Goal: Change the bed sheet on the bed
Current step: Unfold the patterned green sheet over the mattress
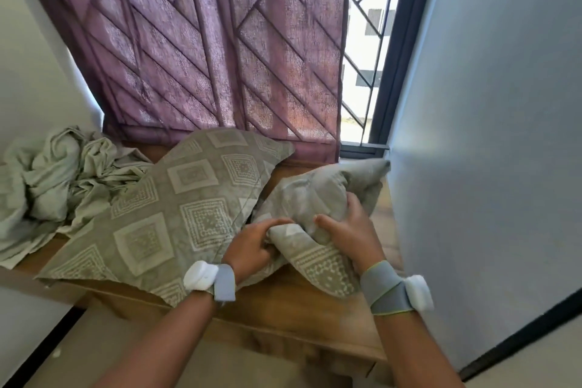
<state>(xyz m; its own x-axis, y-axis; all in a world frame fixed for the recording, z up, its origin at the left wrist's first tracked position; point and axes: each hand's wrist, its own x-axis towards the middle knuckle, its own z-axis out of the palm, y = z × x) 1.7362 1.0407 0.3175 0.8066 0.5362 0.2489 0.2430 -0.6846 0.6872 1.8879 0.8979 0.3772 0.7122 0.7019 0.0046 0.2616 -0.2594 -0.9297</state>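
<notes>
Head view, looking down at a wooden table set against a window.

Two hands at lower centre, both on a small pillow in a grey-green patterned cover, lying on the right part of the table. Left hand with fingers curled, gripping a bunched fold at the pillow's near left edge. Right hand with thumb stretched left and fingers wrapped over the pillow's top, pressing into the cloth. Grey straps with white devices on both wrists: left wristband, right wristband.

Just left of it, a larger pillow with the same diamond-and-square pattern, lying flat and slanted, its right edge touching the small pillow, its near corner hanging over the table's front edge.

Further left, a crumpled pale green bed sheet heaped on the table's far left end, partly under the larger pillow's left side.

Behind, a purple curtain covering most of the window, with a metal grille showing in the bright gap at its right. Pale wall on the right.
</notes>
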